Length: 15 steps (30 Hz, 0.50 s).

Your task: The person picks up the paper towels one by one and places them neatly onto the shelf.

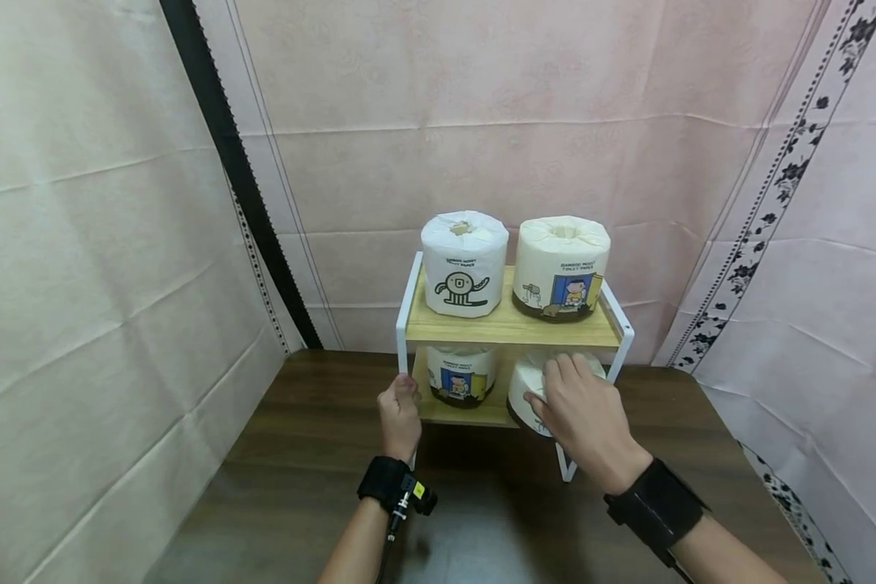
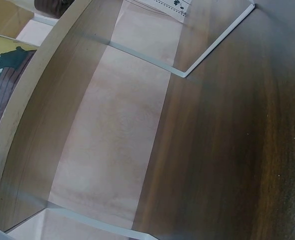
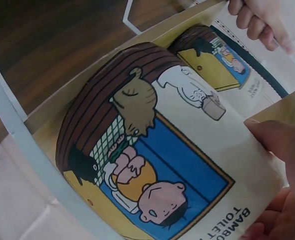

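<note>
My left hand [image 1: 399,418] grips the white metal side frame of a small two-tier wooden shelf [image 1: 507,328]. On the right of its lower tier, my right hand [image 1: 587,414] holds a wrapped toilet paper roll [image 1: 527,388] by the upper end. That roll leans outward over the tier's front edge; thumb [image 3: 275,142] and fingers press its rim in the right wrist view. Its wrapper shows a cartoon figure, a cat and a brown band. Neither hand is seen in the left wrist view, which shows the lower board's edge and the white legs.
Two toilet paper rolls, one white [image 1: 465,264] and one cream [image 1: 560,268], stand on the upper tier. Another roll [image 1: 461,377] stands at the lower left. The shelf is on a dark wooden table [image 1: 321,487], with pale cloth [image 1: 526,105] hanging behind and at both sides.
</note>
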### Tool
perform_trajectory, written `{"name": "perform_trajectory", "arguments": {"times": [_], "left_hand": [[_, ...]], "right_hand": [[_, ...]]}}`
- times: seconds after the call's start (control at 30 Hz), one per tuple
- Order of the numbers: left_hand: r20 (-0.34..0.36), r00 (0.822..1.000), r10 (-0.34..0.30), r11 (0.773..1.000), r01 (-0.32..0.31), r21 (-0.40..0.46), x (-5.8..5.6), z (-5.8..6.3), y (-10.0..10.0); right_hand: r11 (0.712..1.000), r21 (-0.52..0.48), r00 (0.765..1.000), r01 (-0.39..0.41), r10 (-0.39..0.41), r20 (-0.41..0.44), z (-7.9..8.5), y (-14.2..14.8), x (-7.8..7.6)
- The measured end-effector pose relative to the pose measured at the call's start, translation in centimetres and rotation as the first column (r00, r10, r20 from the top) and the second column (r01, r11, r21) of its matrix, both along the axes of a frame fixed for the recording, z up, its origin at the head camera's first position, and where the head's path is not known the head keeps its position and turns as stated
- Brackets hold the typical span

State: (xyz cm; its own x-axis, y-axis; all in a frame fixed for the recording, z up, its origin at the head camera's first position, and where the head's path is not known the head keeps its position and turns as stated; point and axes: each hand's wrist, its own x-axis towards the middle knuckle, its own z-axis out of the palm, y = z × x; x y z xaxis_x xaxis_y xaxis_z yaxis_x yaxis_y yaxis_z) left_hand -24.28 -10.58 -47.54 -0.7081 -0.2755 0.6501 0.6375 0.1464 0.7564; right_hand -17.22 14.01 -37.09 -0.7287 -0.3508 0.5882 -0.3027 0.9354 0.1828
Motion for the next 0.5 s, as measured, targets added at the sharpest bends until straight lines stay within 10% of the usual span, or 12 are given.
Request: {"name": "perform_trajectory", "arguments": {"times": [0.5], "left_hand": [[0.012,1.000,0.001,1.000,-0.001,0.009,0.1,0.0,0.1]], "right_hand": [[0.998,0.032,0.998,0.063,-0.062,-0.020,-1.1,-0.9,-2.5]]}}
